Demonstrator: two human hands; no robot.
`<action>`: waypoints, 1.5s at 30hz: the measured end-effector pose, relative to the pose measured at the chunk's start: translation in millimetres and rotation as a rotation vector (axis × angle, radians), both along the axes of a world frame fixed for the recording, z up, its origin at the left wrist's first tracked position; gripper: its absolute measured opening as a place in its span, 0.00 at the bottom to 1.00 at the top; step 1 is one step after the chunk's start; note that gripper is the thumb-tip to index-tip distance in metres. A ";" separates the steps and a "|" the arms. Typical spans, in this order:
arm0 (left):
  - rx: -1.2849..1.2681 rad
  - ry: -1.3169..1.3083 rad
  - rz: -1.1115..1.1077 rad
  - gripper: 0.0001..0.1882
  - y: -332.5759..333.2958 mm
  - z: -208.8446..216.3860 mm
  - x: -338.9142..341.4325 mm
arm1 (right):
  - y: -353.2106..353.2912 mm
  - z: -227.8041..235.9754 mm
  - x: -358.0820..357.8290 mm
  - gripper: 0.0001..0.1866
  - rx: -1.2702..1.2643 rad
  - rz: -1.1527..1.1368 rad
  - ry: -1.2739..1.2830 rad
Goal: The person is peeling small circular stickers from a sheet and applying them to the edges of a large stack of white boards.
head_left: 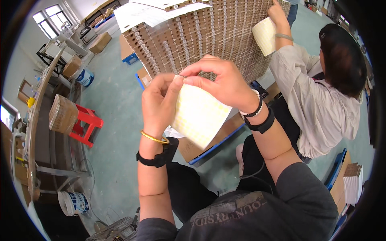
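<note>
In front of my chest hangs a white sheet of small pale yellow stickers. My left hand has its thumb and fingers closed on the sheet's upper left corner. Against the same corner, my right hand is closed in a pinch, its fingertips meeting those of the left. Whether a loose sticker sits between the fingertips is too small to tell. Just beyond my hands stands a tall stack of brown cardboard pieces whose side shows rows of holes and pale round marks. White paper sheets lie on top.
At right, a co-worker in a light jacket holds a pale yellow sheet against the stack. Below my hands is a blue-edged pallet with cardboard. To the left stand a red stool with a box, buckets and a long table.
</note>
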State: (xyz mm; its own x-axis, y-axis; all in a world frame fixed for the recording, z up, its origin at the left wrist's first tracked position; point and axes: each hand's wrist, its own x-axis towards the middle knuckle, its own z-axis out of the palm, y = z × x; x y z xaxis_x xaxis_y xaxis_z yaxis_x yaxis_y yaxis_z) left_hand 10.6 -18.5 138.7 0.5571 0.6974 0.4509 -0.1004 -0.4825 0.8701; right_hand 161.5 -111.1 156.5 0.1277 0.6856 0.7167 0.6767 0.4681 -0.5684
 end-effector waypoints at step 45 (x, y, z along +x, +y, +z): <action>-0.211 -0.151 0.211 0.16 44.0 -61.6 -13.1 | 105.3 16.6 18.9 0.08 0.105 -0.265 0.050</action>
State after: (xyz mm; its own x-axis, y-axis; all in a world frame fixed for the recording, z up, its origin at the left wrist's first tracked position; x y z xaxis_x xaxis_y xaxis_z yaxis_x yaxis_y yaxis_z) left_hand -2.6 25.6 77.1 0.3287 0.8768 0.3510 -0.1530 -0.3173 0.9359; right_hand 180.4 -5.8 173.1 0.3296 0.5456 0.7705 0.7558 0.3366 -0.5617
